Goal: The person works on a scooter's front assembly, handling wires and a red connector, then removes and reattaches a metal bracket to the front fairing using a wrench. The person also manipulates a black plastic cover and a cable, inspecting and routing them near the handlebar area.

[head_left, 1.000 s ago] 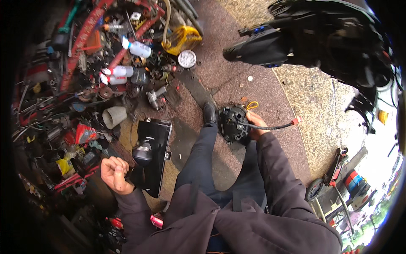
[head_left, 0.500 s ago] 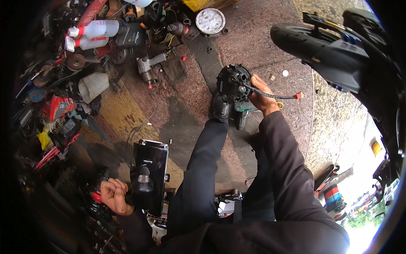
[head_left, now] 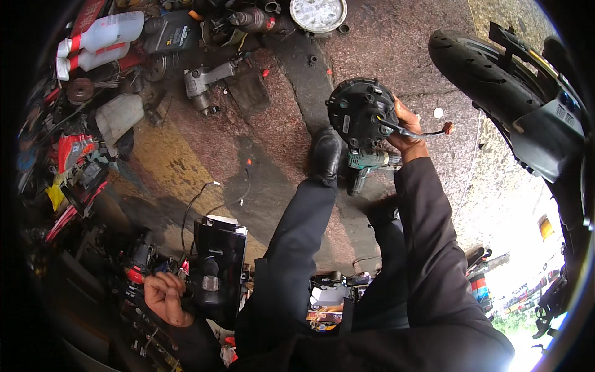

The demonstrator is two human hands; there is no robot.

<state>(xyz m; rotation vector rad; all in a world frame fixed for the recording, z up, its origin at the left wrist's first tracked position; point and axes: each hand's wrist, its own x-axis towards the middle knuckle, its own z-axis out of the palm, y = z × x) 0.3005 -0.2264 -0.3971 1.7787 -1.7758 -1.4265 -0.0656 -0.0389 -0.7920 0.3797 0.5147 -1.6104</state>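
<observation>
My right hand (head_left: 407, 127) grips the right edge of a round black headlight unit (head_left: 356, 118), its ribbed back with cables facing up. A short dark cable runs from the unit across my fingers to an orange-red connector (head_left: 447, 128). Beneath it, on the ground by my shoe (head_left: 325, 152), lies a green and black cordless drill (head_left: 365, 162). At lower left my left hand (head_left: 167, 297) is closed with fingers curled; whatever may be inside them is hidden. Beside that hand rests a glossy black panel (head_left: 232, 248) with a small clear lamp (head_left: 211, 283) on it.
A grey impact wrench (head_left: 204, 87) lies on the ground ahead. Tools, parts and white bottles (head_left: 111, 31) crowd the left side. A motorcycle wheel (head_left: 477, 74) stands at the right. A round white lid (head_left: 318, 13) sits at the top. A thin cable (head_left: 186, 217) lies near the panel.
My right hand has turned the headlight unit, showing more of its back, and moved slightly right. The view has shifted. My left hand stays curled beside the panel.
</observation>
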